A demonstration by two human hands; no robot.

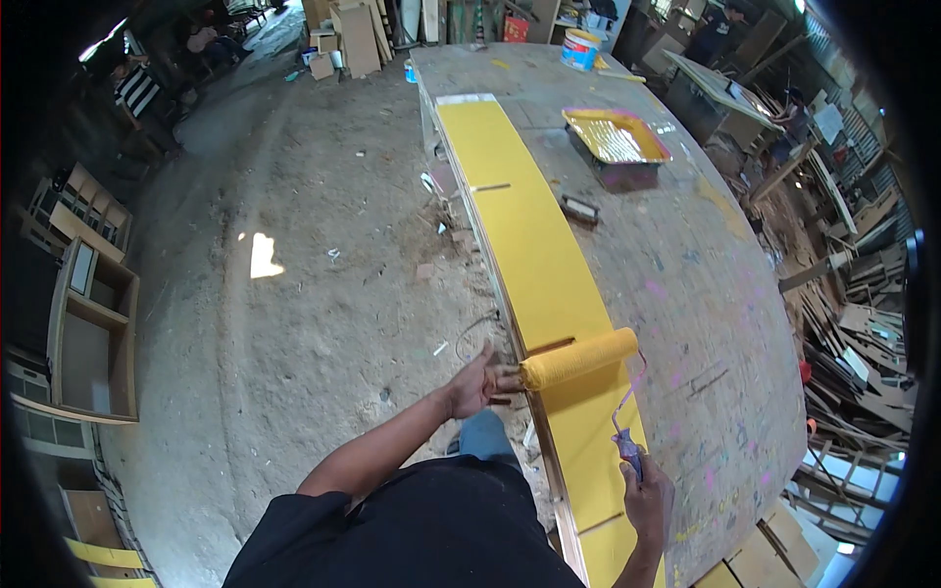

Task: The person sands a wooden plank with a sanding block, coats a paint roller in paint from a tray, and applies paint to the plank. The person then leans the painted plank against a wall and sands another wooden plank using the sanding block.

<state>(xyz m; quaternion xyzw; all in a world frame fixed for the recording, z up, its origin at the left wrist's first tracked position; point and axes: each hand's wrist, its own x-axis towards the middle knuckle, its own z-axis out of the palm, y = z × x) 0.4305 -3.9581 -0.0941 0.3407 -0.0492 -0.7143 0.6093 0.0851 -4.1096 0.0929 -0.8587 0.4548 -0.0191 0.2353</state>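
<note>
My right hand (645,495) is wrapped around the handle of a paint roller (580,359). The roller's yellow-coated sleeve lies across a long yellow-painted board (524,240) with several dark slots cut in it. My left hand (478,380) is beside the board's left edge, thumb raised and fingers stretched toward the sleeve's left end. Whether its fingertips touch the sleeve or the board edge, I cannot tell. Farther up the table, a paint tray (618,135) holds wet yellow paint.
The board lies along the left edge of a paint-stained worktable (706,323). A small dark-framed block (579,210) sits right of the board, and a paint bucket (580,49) stands at the far end. A wooden cabinet frame (96,328) is on the left; scrap boards (867,363) pile up right.
</note>
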